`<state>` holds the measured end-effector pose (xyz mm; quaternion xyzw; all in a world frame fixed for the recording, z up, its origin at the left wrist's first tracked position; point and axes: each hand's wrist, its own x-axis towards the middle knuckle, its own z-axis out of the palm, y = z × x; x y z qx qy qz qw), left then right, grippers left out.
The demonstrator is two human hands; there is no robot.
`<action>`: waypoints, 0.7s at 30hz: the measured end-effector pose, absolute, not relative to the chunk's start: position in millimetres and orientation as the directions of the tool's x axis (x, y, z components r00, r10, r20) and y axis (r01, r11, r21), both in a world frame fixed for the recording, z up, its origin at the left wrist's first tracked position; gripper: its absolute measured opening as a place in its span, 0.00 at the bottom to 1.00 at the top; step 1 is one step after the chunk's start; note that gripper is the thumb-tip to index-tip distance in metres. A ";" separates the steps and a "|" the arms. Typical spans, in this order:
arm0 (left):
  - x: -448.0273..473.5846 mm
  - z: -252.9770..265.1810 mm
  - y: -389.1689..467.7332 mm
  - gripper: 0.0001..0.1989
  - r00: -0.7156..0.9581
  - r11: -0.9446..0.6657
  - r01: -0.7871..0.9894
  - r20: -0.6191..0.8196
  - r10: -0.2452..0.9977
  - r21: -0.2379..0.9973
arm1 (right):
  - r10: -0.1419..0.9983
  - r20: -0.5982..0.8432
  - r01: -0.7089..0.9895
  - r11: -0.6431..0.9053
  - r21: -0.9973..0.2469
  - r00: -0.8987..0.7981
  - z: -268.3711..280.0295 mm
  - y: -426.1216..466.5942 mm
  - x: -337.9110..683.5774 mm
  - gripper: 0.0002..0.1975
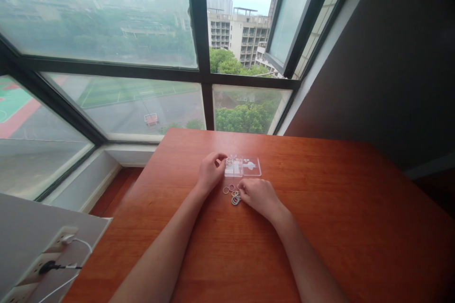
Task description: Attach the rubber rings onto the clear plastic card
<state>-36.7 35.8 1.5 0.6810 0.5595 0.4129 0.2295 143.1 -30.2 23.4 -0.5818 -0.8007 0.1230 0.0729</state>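
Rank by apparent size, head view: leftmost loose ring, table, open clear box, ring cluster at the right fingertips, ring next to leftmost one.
1. Table
2. Open clear box
3. Ring cluster, visible part
4. Leftmost loose ring and ring next to it: look alike, unranked

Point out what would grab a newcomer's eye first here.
Most likely the big dark-framed window across the top, its right-hand pane swung open onto buildings and trees. Below it spreads the glossy reddish-brown table. Near its middle, the left hand is at a clear open box, and the right hand is by a small cluster of rings.
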 end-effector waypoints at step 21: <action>-13.8 38.7 2.3 0.09 0.379 -0.256 0.299 0.132 0.916 0.919 | 0.887 0.443 0.783 0.364 -0.504 -0.127 21.8 -26.9 156.5 0.06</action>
